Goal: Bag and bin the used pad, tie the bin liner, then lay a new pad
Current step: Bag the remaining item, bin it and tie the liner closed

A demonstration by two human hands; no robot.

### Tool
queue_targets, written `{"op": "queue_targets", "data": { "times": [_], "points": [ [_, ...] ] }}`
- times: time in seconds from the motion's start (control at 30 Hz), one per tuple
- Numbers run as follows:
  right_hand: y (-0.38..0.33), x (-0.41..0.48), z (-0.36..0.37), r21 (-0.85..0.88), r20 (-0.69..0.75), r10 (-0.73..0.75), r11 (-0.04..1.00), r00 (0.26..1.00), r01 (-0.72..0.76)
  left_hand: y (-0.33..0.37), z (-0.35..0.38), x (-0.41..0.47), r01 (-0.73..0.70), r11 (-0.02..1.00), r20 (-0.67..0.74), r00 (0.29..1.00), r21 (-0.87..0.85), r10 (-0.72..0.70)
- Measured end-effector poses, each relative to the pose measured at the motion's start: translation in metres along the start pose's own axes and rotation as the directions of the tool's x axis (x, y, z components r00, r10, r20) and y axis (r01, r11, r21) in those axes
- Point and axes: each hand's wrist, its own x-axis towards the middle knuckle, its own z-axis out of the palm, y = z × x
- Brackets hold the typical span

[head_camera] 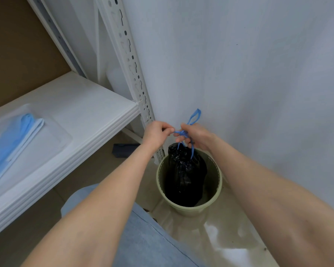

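Observation:
A black bin liner (184,176), gathered at its top, stands inside a pale green bin (215,201) on the floor by the wall. Its blue drawstring (181,133) is knotted just above the bag. My left hand (156,134) pinches one end of the string at the knot. My right hand (196,136) grips the other side, and a blue loop (195,115) sticks up above its fingers. Folded blue and white pads (14,139) lie in clear wrapping on the white shelf (81,112) at the left.
A white perforated shelf upright (131,62) stands between the shelf and the white wall (249,74), close behind the bin. A dark flat object (123,150) lies on the floor under the shelf. My knee in blue jeans (143,237) is below the arms.

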Motion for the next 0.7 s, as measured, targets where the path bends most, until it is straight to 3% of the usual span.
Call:
{"op": "queue_targets", "data": {
  "times": [0.13,0.2,0.27,0.43,0.57,0.7],
  "points": [
    [0.003,-0.001,-0.007,-0.076,0.023,-0.060,0.995,0.998,0.061,0.004,0.007,0.001,0.082,0.981,0.064,0.995,-0.175,-0.072],
    [0.002,-0.003,-0.007,-0.131,0.052,-0.100,0.986,0.994,0.106,0.009,0.016,0.000,0.152,0.931,0.158,0.982,-0.331,-0.104],
    [0.001,-0.004,-0.007,-0.260,0.009,-0.162,0.952,0.987,0.158,0.014,0.024,-0.003,0.214,0.899,0.232,0.964,-0.383,-0.130],
    [0.015,0.005,-0.006,-0.528,-0.155,-0.344,0.821,0.926,0.216,0.006,0.032,-0.003,0.258,0.926,0.307,0.937,-0.276,-0.169],
    [0.028,0.012,-0.002,-0.577,-0.213,-0.408,0.786,0.888,0.223,-0.002,0.032,0.000,0.271,0.933,0.310,0.931,-0.236,-0.192],
    [0.031,0.016,0.008,-0.461,-0.314,-0.388,0.860,0.867,0.218,-0.003,0.033,0.000,0.285,0.955,0.224,0.940,-0.088,-0.259]
  ]
}}
